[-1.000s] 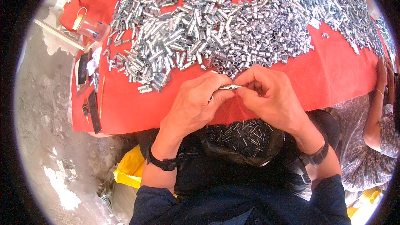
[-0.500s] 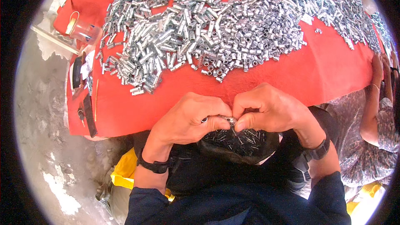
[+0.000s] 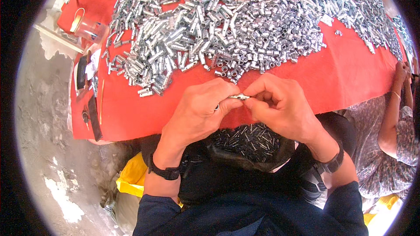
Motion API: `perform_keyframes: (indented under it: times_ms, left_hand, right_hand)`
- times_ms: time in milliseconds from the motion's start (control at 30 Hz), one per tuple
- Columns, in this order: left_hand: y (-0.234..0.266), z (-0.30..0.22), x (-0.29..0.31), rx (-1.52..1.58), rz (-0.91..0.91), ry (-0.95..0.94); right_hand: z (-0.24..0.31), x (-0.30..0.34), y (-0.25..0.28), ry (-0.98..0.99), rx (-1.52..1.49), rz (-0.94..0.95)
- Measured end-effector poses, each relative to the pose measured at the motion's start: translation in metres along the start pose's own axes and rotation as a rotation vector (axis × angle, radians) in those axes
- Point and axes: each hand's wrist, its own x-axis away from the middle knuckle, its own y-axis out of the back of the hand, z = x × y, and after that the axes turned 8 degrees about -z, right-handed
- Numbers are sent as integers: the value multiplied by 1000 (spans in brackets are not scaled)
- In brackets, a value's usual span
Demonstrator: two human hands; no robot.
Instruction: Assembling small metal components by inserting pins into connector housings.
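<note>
Both hands meet at centre: left hand and right hand pinch a small metal piece, apparently a tube, between closed fingers. The metal pile lies at twelve o'clock on the red surface.

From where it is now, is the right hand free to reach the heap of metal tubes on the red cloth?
Probably yes, once freed: the right hand shares a small metal piece with the left hand; bare red cloth separates it from the heap.
</note>
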Motion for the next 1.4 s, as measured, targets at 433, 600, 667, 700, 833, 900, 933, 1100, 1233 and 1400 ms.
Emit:
perform_keyframes:
  times_ms: [433,600,667,700,833,900,933,1100,1233,1400]
  left_hand:
    - [11,-7,0,315,405,70]
    - [-4,-12,5,230,488,74]
    - [-1,-17,5,11,472,176]
    - [-2,-16,5,15,478,177]
    - [5,-12,-3,21,259,393]
    - [7,-11,-4,49,128,430]
    - [7,-8,-3,38,122,435]
    - [7,-5,-5,22,96,444]
    - [4,-1,-2,74,61,420]
    - [5,-2,-4,40,109,414]
  right_hand:
    - [-8,-7,21,-20,12,446]
    - [3,-12,38,-38,251,482]
    - [2,-19,38,124,345,-20]
    - [-15,-25,41,432,539,-181]
    - [-27,-31,31,504,867,-264]
    - [-22,-27,26,491,900,-243]
    - [-20,-26,24,477,943,-224]
    - [-22,-24,22,489,952,-193]
    - [-25,-22,20,487,874,-214]
    - [-14,-17,17,408,526,-235]
